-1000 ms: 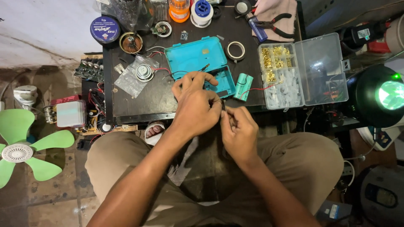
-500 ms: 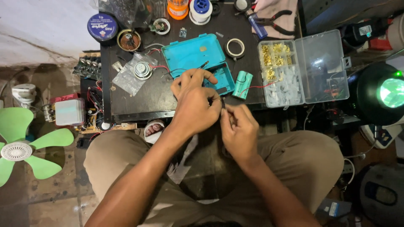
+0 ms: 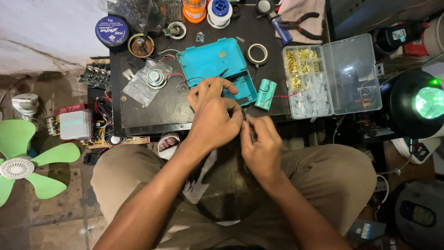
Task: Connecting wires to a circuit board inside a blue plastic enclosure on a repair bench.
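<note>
My left hand (image 3: 212, 115) is curled over the front edge of the dark table (image 3: 152, 109), fingertips pinched on a thin dark wire. My right hand (image 3: 261, 148) is right beside it, touching it, and pinches a thin dark piece (image 3: 251, 134) of that same wire; it is too small to tell more. Just beyond my hands lie an open teal plastic case (image 3: 210, 62) and a green cylindrical battery cell (image 3: 265, 94) with a red wire running off to the right.
An open clear organiser box (image 3: 330, 78) with brass parts sits at the right. A small speaker on a plastic bag (image 3: 155, 78), tape roll (image 3: 257, 53), pliers (image 3: 300, 23), tins and spools crowd the table. A green fan (image 3: 27, 159) lies on the floor at left, and a green lamp (image 3: 428, 102) glows at right.
Both hands stay together at the table's front edge, with only slight finger movement. The view has shifted a little.
</note>
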